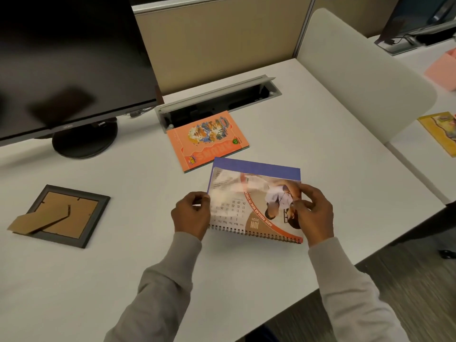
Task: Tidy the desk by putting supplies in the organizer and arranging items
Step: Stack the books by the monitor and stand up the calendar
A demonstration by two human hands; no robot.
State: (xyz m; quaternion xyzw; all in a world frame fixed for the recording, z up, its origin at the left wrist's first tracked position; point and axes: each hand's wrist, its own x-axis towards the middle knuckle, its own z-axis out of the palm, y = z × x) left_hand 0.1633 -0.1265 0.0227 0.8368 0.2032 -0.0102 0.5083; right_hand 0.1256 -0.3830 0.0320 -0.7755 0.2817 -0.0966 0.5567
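Note:
A spiral-bound desk calendar (249, 203) with a blue backing lies in front of me on the white desk (123, 280), its wire spine toward me and a blurred page showing JUN lifted. My left hand (191, 214) pinches the calendar's left edge. My right hand (312, 214) grips the page at its right side. An orange notebook (207, 140) lies flat just beyond the calendar. At the left, a dark picture frame (61, 215) lies face down with its cardboard stand sticking out.
A black monitor (66, 58) on a round base (84, 139) fills the back left. An open cable tray (217, 104) sits behind the notebook. A white divider (357, 77) bounds the right side; a yellow book (439, 132) and pink box (441, 67) lie beyond it.

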